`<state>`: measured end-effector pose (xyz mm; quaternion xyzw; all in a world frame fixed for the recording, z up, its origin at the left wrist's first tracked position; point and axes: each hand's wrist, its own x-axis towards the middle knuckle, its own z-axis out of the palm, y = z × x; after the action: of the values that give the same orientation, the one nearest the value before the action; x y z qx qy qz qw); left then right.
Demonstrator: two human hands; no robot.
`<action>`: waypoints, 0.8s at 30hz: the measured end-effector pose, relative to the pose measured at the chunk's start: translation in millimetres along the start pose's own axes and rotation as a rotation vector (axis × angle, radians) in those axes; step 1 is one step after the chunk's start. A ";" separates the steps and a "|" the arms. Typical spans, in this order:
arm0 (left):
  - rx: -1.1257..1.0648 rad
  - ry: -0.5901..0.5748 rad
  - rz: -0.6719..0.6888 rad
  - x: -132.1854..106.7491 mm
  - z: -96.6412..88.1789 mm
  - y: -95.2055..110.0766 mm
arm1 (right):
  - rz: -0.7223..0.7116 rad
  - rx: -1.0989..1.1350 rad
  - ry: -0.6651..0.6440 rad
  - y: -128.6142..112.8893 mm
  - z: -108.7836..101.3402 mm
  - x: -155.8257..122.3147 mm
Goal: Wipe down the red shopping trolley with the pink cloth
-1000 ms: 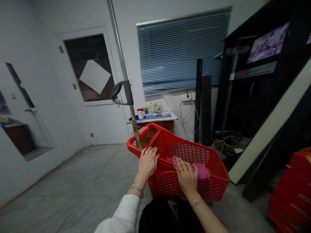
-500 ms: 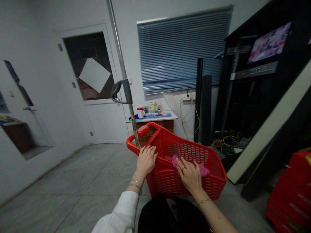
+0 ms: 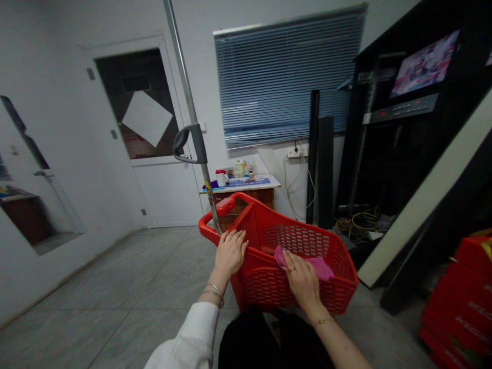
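Note:
A red plastic shopping basket [image 3: 265,282] with perforated walls and a looped handle stands in front of me. My left hand [image 3: 230,252] lies over its near rim by the handle end, fingers closed round the edge; the thumb is hidden. My right hand [image 3: 302,277], with a ring on it, presses a pink cloth [image 3: 322,268] against the near rim further right. Part of the cloth hangs inside the basket, and the palm hides some of it. A metal pole [image 3: 184,77] with a grey grip [image 3: 196,143] rises at the basket's handle end.
Behind the basket is a small table [image 3: 265,182] with bottles and jars. Leaning boards [image 3: 423,200] and a dark rack [image 3: 407,148] with a screen stand to the right, above tangled cables [image 3: 363,220]. Red boxes [image 3: 457,302] are stacked at lower right. A white door [image 3: 169,195] is at the left.
My right hand and the cloth have shifted slightly right along the rim, and the cloth is spread a little more. My left hand keeps its place on the basket.

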<state>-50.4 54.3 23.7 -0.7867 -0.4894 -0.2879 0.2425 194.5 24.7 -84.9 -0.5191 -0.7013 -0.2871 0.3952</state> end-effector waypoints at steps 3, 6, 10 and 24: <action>-0.017 0.024 -0.032 -0.1 0.8 8.7 | 0.056 0.002 0.034 -16.6 6.6 9.4; -0.019 0.025 -0.035 -0.2 0.4 10.1 | 0.045 0.044 0.029 -48.1 16.8 29.9; -0.011 0.003 -0.011 -0.6 -1.5 2.6 | 0.000 0.050 0.019 -55.1 18.2 35.0; -0.018 0.017 -0.027 -3.4 1.8 12.8 | 0.036 0.059 0.053 -66.5 24.6 34.3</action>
<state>-39.6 48.2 18.8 -0.7796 -0.4953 -0.3024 0.2355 119.6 42.2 -68.0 -0.5119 -0.6893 -0.2731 0.4339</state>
